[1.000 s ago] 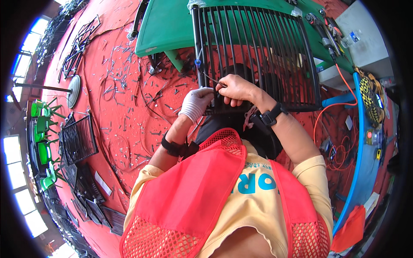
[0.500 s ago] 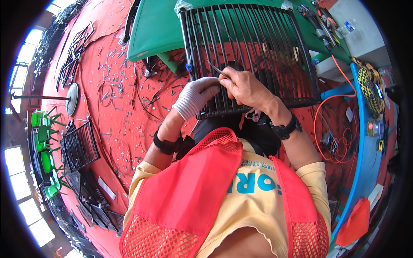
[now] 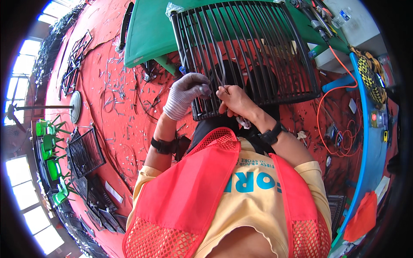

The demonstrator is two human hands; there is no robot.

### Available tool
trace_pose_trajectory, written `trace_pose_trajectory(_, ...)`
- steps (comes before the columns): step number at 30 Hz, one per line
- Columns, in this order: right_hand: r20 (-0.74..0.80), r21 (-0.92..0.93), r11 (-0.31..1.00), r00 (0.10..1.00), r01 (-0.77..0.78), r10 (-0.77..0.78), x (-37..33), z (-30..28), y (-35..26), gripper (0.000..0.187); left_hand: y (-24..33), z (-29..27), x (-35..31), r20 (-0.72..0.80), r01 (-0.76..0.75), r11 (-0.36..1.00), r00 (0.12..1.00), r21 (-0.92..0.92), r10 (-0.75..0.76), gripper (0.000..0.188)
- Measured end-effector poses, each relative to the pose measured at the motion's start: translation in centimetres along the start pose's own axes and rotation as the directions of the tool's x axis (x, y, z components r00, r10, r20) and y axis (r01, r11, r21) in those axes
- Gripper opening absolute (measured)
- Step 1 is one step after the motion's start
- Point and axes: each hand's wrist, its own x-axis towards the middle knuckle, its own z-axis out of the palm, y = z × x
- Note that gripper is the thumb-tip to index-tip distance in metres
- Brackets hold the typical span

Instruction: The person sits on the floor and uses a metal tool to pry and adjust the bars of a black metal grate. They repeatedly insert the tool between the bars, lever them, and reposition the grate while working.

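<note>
A black frame of many parallel slats (image 3: 297, 98) rests tilted across my knees and against a green table (image 3: 148, 32). My left hand (image 3: 183, 95), in a pale striped glove, hovers over the frame's left slats. Its fingers are curled, with a gap between thumb and forefinger and nothing visible in it. My bare right hand (image 3: 236, 101) is closed, thumb and forefinger pinching a thin greyish strip (image 3: 220, 60) that runs up over the slats. The strip's lower end is hidden in the fingers.
A power tool (image 3: 316, 23) with an orange hose (image 3: 339, 60) lies at the table's right end. To the right stands a blue-edged table (image 3: 365, 142) holding gloves (image 3: 371, 84). Scraps litter the red floor (image 3: 122, 99). Green chairs (image 3: 53, 167) and black frames (image 3: 86, 150) stand left.
My left hand has moved left, away from my right hand, and its thumb and forefinger have parted. My right hand has dropped slightly, with the strip now pointing more upright.
</note>
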Motion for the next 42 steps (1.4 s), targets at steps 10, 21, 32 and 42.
trace_pose_trajectory(10,0.137,0.428,0.892,0.986,-0.147,0.097,2.2,-0.7,2.6,0.035,5.7,0.0,5.1,0.617,-0.354,0.65,0.754,0.672,-0.226,0.02)
trace_pose_trajectory(21,0.262,0.606,0.778,0.965,-0.165,0.0,3.0,-0.4,3.3,0.019,8.7,2.0,6.0,0.652,-0.485,0.488,0.711,0.726,-0.263,0.016)
trace_pose_trajectory(32,0.178,0.563,0.81,0.981,-0.168,0.08,4.5,0.9,4.0,0.018,-5.9,1.7,-0.1,-0.162,-0.031,0.484,0.922,0.875,0.353,0.012)
trace_pose_trajectory(42,-0.084,0.408,0.912,0.997,0.033,0.001,2.6,2.2,2.9,0.017,-5.1,1.6,1.1,-0.215,0.322,0.871,0.942,0.371,-0.257,0.017)
